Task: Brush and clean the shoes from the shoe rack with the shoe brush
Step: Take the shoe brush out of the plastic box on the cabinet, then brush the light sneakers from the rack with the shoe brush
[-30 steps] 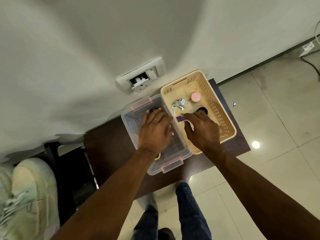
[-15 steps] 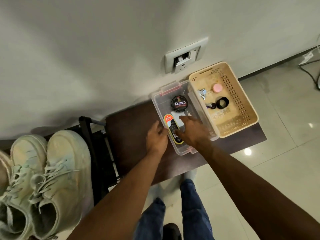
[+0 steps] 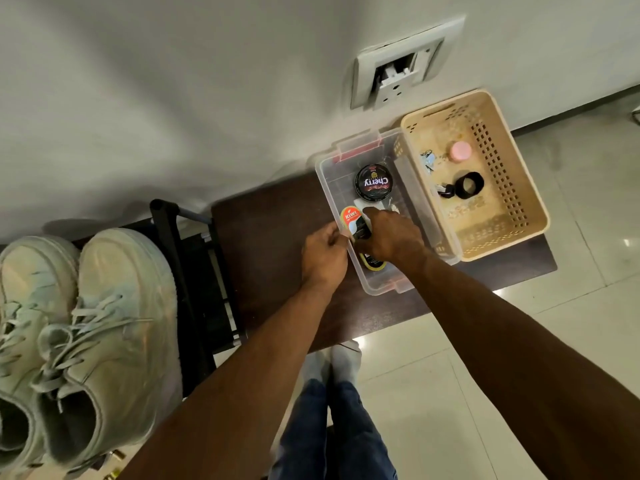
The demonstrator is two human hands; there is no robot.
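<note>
The step in hand looks like fetching the tool: both hands are at the clear plastic box (image 3: 327,174) on the dark desk (image 3: 270,237), and no brushing has begun. The right hand (image 3: 391,237) reaches down into the box, fingers curled round a dark object beneath a Kiwi-labelled pack (image 3: 349,218) — this may be the shoe brush, but too little of it shows to be sure. The left hand (image 3: 323,252) pinches the box's near-left wall with curled fingers, apparently steadying it.

Relative to the box: a round Cherry polish tin (image 3: 374,181) lies inside at its far end, a beige perforated basket (image 3: 512,202) stands touching its right side, and the pale shoes (image 3: 86,327) sit well to its left, beyond a black rack frame (image 3: 173,237), on the shoe rack.

The Kiwi pack's long axis runs roughly along the box's length, its labelled end pointing away from the person toward the wall. The shoes lie parallel to each other, long axes running near to far — toes toward the wall, openings toward the person.

Next, I judge, the right hand must lift its object clear of the box without snagging the wall, then carry it left to the shoes; the left hand would need to release the box to hold a shoe.
</note>
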